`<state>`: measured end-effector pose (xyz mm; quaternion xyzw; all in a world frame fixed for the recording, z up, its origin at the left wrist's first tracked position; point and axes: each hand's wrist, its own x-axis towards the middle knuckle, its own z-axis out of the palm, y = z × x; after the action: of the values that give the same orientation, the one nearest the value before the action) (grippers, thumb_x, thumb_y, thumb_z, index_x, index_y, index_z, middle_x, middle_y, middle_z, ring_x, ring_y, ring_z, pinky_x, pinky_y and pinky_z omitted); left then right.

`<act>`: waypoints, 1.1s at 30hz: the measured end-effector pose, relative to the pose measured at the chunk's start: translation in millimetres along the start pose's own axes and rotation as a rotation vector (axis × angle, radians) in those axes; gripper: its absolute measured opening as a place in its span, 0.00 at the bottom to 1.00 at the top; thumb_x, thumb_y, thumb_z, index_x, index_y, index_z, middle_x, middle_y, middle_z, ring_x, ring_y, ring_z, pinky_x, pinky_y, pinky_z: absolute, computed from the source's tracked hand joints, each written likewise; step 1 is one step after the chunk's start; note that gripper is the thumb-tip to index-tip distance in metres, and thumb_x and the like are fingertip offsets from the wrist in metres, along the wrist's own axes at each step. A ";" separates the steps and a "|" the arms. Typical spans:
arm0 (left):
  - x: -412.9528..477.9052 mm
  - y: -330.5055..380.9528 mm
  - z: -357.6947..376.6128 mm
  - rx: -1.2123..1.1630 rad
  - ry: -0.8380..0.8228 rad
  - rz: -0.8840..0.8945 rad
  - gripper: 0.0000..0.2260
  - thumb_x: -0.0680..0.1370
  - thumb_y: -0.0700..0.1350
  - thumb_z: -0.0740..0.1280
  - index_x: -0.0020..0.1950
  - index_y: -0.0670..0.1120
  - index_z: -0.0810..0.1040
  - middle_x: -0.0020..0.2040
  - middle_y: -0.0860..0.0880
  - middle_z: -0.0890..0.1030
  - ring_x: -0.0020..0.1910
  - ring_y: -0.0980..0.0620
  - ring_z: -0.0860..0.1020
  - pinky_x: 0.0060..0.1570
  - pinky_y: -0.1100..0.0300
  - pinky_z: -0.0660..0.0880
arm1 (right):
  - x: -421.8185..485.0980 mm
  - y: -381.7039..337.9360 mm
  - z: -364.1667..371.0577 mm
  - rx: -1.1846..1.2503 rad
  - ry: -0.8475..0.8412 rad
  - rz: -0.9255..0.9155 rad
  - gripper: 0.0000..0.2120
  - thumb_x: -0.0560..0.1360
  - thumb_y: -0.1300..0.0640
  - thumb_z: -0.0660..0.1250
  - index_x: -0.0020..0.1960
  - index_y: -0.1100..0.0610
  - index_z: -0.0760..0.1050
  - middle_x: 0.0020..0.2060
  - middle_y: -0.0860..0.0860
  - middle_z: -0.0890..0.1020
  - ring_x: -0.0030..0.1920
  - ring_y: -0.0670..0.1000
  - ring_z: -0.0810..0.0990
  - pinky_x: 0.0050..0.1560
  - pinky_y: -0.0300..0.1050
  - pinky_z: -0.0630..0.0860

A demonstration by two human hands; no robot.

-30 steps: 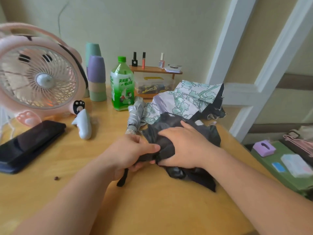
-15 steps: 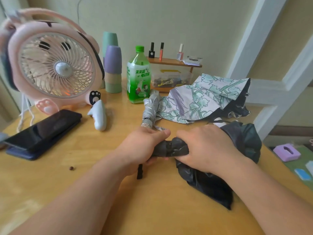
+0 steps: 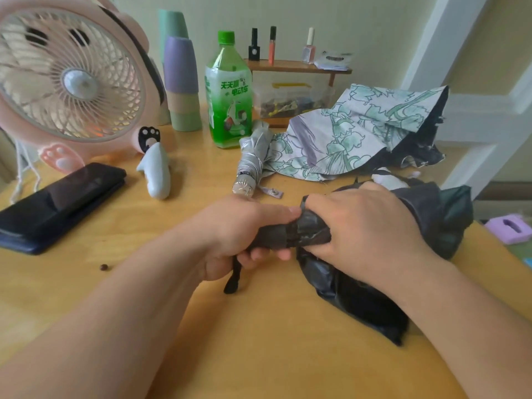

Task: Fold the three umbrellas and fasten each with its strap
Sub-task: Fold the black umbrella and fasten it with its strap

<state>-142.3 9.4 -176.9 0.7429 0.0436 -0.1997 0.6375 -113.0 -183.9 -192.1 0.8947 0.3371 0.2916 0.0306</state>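
A black umbrella (image 3: 359, 295) lies across the wooden table (image 3: 259, 341), its cloth loose and crumpled to the right. My left hand (image 3: 236, 234) grips its handle end, with a black strap (image 3: 233, 279) dangling below my fingers. My right hand (image 3: 365, 226) is closed around the bunched black cloth beside it. Behind them a silver umbrella (image 3: 253, 156) lies rolled, its strap with a snap (image 3: 272, 192) loose on the table. A floral white and green umbrella (image 3: 359, 133) is spread open and rumpled at the back right.
A pink fan (image 3: 69, 79) stands back left, a dark phone (image 3: 57, 203) and a white object (image 3: 155, 174) in front of it. Stacked cups (image 3: 182, 84), a green bottle (image 3: 229, 93) and a small shelf with nail polish (image 3: 296, 64) line the back. The table edge runs down the right.
My view has come closer. My hands have gathered the black cloth into a tighter bundle near the handle, and the loose cloth now trails to the right.
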 end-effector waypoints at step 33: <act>3.2 -3.5 19.3 -0.634 0.063 0.460 0.12 0.76 0.44 0.70 0.51 0.36 0.85 0.51 0.34 0.85 0.47 0.42 0.84 0.55 0.49 0.81 | 27.8 8.0 -36.2 0.908 -0.267 0.426 0.24 0.70 0.26 0.53 0.52 0.42 0.70 0.40 0.32 0.79 0.43 0.36 0.77 0.46 0.33 0.72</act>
<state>-145.1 -9.2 -183.4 0.5054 -0.0448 -0.0053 0.8617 -111.2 -177.9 -146.3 0.8959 0.2333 -0.0010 -0.3781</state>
